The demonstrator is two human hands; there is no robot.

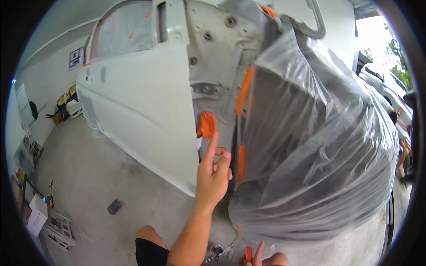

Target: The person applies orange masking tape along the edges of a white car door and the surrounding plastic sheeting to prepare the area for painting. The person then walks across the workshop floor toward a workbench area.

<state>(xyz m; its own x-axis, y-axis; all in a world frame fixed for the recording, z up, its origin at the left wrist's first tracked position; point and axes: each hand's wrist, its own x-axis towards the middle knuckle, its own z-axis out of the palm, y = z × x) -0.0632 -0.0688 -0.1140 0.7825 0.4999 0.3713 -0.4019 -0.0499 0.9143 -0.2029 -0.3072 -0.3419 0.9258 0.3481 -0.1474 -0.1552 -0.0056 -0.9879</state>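
My left hand [213,174] reaches up to the bare door-hinge area of a vehicle body. Its index fingertip is at the lower edge of a crinkled patch of orange masking tape [208,124], and the other fingers are curled with nothing seen in them. Left of the hand is a pale door panel [139,106]. Clear plastic masking film [309,139], edged with orange tape strips [241,163], drapes over the part on the right. At the bottom edge, my right hand [257,257], mostly cut off, holds a roll of orange tape [249,253].
A dark block [114,206] lies on the concrete floor [100,173]. A grey step stool [58,229] and a white box [37,214] stand at lower left. Near my feet is a metal piece [217,250]. Part of another person [404,154] shows at far right, near a white vehicle [382,79].
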